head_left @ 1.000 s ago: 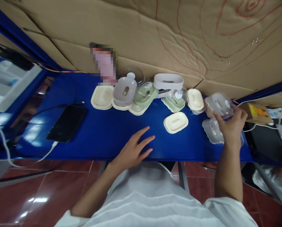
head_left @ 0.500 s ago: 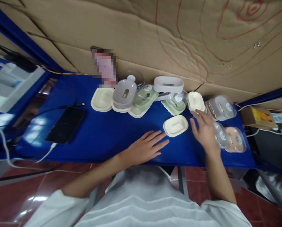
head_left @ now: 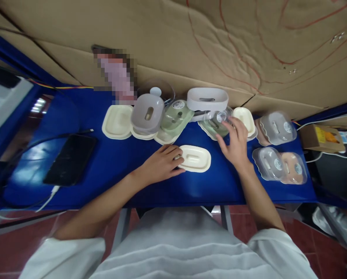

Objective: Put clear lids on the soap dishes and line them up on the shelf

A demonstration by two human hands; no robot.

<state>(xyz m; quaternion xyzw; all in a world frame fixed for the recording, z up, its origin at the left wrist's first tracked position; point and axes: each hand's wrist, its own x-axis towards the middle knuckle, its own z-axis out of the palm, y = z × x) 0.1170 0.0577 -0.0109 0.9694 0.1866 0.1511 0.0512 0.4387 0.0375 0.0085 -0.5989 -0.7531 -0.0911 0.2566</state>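
My left hand [head_left: 164, 164], fingers curled, pins the cream tray [head_left: 195, 158] mid-bench [head_left: 126, 162]; right hand [head_left: 234, 143], spread open, touches the clear lid [head_left: 216, 119] near the back edge, gripping nothing.

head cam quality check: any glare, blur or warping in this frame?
Head view: wide-angle warp bows the blue table edge and the cardboard wall; glare patches on the table's left end and the red floor; a pixelated block masks something by the wall; left hand and right hand fairly sharp; corners soft.

blue table [head_left: 126, 162] bearing soap dishes [head_left: 195, 158], phone [head_left: 70, 159].
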